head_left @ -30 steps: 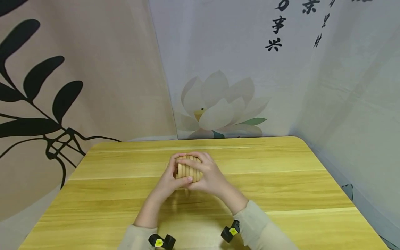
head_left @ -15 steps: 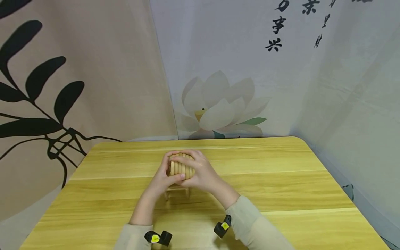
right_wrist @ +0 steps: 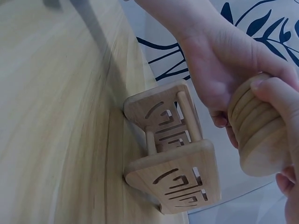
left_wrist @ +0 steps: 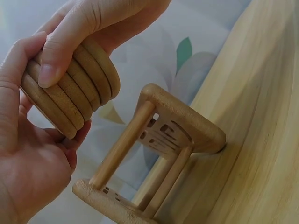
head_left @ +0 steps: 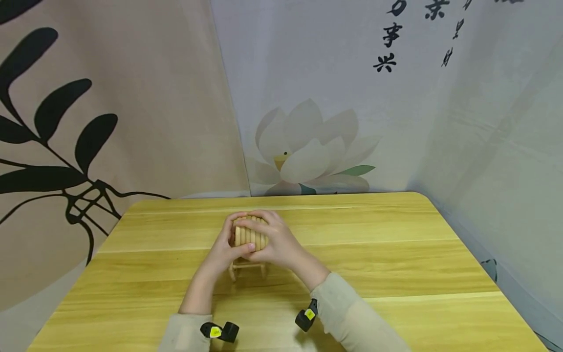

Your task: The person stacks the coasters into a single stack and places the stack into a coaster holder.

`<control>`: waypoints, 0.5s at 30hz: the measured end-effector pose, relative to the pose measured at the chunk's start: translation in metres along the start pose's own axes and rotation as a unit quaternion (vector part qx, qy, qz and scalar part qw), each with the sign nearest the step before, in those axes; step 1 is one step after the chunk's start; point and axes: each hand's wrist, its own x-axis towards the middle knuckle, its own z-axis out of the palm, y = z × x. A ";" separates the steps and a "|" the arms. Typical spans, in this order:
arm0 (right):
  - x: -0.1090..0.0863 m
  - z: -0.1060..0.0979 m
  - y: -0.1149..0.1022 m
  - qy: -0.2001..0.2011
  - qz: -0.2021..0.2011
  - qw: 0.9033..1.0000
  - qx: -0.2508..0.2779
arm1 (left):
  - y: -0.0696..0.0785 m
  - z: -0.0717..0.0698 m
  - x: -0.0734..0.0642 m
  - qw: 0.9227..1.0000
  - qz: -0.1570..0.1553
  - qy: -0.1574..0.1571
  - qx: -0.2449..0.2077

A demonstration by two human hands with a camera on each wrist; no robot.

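Both hands hold a stack of several round wooden coasters above the table. My left hand grips the stack from the left, its thumb along the near side. From the right, my right hand wraps the stack with its fingers across the top. In the left wrist view the coasters lie face to face, with tilted edges. Below them, on the table, stands a wooden coaster holder, partly hidden by the hands in the head view. Its two cut-out side panels are joined by round rods.
A wood-grain table spreads around the hands. Behind it hangs a pale backdrop with a printed lotus, dark leaves and characters. Black wrist cameras sit at both sleeves.
Both hands have shifted left with the coaster stack, mostly in the first half second. More of the holder's front now shows beneath them.
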 end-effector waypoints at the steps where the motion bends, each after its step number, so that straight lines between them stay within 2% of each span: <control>1: 0.000 0.001 0.000 -0.001 -0.001 1.000 -0.001 | 0.000 -0.001 0.000 1.000 0.002 0.001 0.001; 10: 0.005 0.007 0.004 -0.010 -0.003 1.000 -0.018 | -0.004 -0.007 -0.001 1.000 0.018 0.007 0.018; 15: 0.006 0.010 0.006 -0.017 -0.004 1.000 -0.019 | -0.004 -0.010 -0.001 0.999 0.020 0.010 0.050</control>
